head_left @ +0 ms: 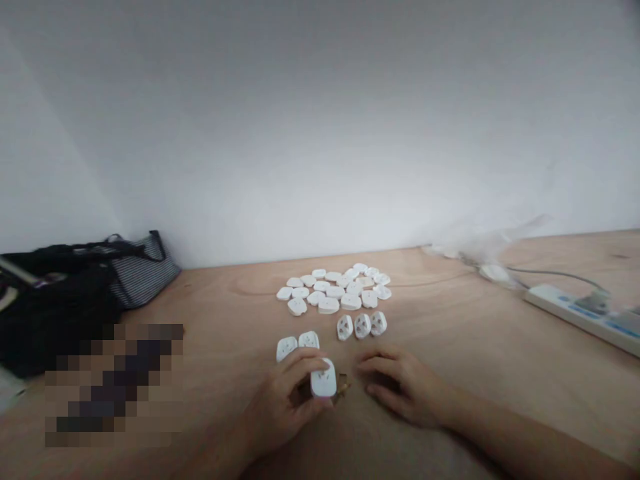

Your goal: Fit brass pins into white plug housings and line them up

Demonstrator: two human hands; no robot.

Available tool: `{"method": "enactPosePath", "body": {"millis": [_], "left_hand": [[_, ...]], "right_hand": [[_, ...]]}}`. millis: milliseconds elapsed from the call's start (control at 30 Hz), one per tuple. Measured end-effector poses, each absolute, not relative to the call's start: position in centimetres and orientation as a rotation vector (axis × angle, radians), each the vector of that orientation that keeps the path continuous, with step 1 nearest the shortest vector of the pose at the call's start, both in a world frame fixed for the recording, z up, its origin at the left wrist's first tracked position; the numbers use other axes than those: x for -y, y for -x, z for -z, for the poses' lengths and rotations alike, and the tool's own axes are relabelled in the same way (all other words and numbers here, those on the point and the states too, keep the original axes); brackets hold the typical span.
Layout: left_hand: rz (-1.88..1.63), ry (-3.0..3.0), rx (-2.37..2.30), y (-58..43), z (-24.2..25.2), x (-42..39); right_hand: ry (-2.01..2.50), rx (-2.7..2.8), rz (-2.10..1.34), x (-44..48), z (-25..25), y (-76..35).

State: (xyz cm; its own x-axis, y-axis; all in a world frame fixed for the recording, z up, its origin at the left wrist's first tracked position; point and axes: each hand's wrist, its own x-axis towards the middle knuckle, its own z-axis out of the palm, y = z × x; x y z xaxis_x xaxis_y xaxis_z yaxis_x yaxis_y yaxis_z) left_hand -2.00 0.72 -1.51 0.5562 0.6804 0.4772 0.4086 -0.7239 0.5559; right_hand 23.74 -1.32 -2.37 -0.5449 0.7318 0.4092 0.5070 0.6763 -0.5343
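Observation:
My left hand (pixel 287 400) grips a small white plug cover (pixel 323 382) between thumb and fingers, just above the wooden table (pixel 225 313). Two more white covers (pixel 297 345) lie right behind that hand. My right hand (pixel 400 387) rests on the table beside it, fingers curled loosely toward the held cover, with nothing visible in them. Three covers (pixel 361 325) lie in a row, prong holes up, just beyond the right hand. Farther back sits a pile of several white covers (pixel 336 289).
A black and striped bag (pixel 75 293) lies at the left by the wall. A white power strip (pixel 583 315) with a cable and a clear plastic bag (pixel 483 253) sit at the right. A blurred patch covers the near left.

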Motion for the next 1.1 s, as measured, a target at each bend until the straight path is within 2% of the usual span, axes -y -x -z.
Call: {"method": "enactPosePath", "body": {"millis": [267, 467, 700, 867, 1100], "left_hand": [[-0.899, -2.426, -0.839, 2.1, 0.8, -0.8], [-0.978, -2.378, -0.820, 2.2, 1.3, -0.5], [-1.096, -2.152, -1.103, 1.1, -0.3, -2.8], [-0.906, -2.301, -1.163, -0.7, -1.7, -6.1], [-0.691, -2.392, -1.146, -1.7, -0.8, -8.0]], "right_hand": [[0.949, 2.277, -0.471, 1.3, 2.4, -23.8], [0.966, 2.293, -0.473, 1.3, 2.3, -23.8], [0.948, 2.293, -0.468, 1.2, 2.3, -23.9], [0.945, 2.289, -0.473, 1.2, 2.2, -23.9], [0.936, 2.299, -0.452, 1.0, 2.3, -24.0]]}}
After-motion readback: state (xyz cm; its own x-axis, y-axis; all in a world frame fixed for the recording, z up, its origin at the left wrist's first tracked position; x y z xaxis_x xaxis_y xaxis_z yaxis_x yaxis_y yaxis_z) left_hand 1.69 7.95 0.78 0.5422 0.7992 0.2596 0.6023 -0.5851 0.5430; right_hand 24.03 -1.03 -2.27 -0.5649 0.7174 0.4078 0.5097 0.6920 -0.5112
